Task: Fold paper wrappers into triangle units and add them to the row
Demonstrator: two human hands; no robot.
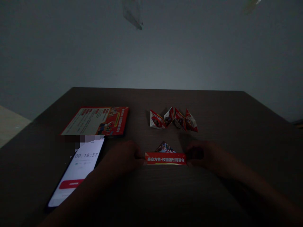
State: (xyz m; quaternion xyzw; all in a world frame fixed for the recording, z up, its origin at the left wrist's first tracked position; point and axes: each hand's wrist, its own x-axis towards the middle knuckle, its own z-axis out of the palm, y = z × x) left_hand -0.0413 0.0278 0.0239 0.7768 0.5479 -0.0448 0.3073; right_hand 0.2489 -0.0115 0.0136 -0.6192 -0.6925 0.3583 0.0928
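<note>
Left hand (126, 157) pinches one end, right hand (203, 154) the other, and the folded red paper (165, 159) sits between them, nearer than the row of folded pieces (180, 119) on the table (220, 104)!

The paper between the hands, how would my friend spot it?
Find the dark table, then its row of little folded papers. Closer, the folded red paper is between the left hand and right hand. Only it has a long straight strip with one patterned peak above.
</note>
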